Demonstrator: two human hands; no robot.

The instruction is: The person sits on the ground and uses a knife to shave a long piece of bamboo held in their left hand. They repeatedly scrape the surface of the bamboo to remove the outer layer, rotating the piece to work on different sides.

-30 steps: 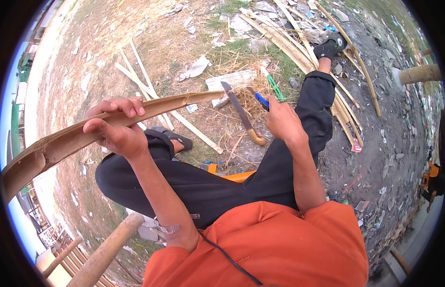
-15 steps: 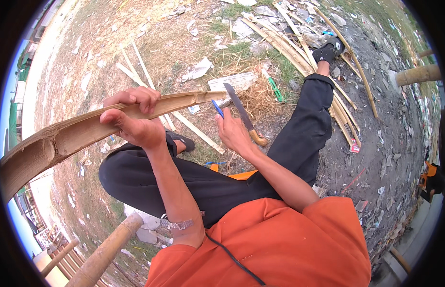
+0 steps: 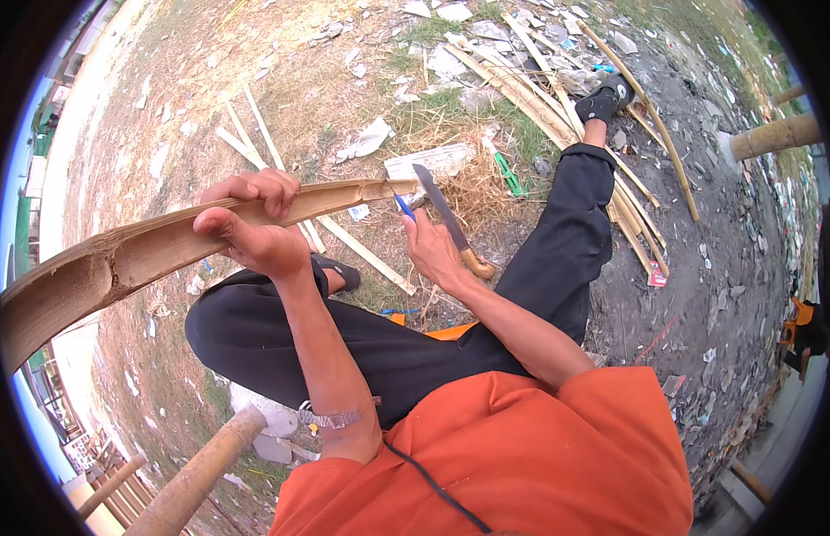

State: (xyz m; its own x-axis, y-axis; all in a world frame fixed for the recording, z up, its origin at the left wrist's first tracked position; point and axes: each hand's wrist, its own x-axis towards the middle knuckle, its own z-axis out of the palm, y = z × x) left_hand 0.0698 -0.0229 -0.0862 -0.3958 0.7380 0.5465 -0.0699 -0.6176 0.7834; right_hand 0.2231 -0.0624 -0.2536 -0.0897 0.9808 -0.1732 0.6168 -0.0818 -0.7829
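Left of centre in the frame, the left hand (image 3: 276, 248) has its grip pinching a split bamboo length (image 3: 156, 255), which stretches from the left edge to the middle. Near the centre, the right hand (image 3: 433, 252) keeps its grip wrapped around a blue-handled knife (image 3: 404, 206), blade at the bamboo's narrow end; whether they touch, I cannot tell. Right of it lies a machete (image 3: 447, 213).

My split bamboo (image 3: 165, 247) looks matt and rough, my knife handle (image 3: 404, 206) plastic; the machete (image 3: 442, 205) shows dull metal and smooth wood.
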